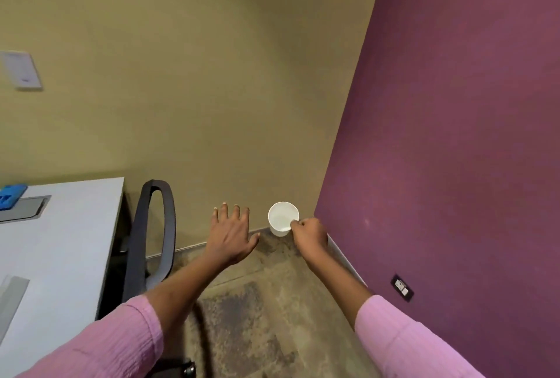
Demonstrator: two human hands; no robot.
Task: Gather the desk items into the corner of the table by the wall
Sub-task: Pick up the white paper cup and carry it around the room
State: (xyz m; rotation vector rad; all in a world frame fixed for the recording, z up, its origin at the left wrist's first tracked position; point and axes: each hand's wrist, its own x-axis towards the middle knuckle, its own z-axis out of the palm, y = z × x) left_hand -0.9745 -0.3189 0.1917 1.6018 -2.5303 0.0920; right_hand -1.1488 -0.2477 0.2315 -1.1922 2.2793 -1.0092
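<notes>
A white paper cup [281,217] hangs in the air over the floor near the room's corner, its open mouth facing me. My right hand [309,233] pinches its rim on the right side. My left hand [231,233] is stretched forward to the left of the cup with fingers spread and holds nothing. The white table [60,244] lies at the left, away from both hands. A blue item [10,196] lies on it at the far left edge of view.
A dark office chair [154,238] stands between the table and my left arm. A beige wall is ahead and a purple wall [454,135] at the right, with an outlet [402,286] low down. Mottled carpet covers the floor below.
</notes>
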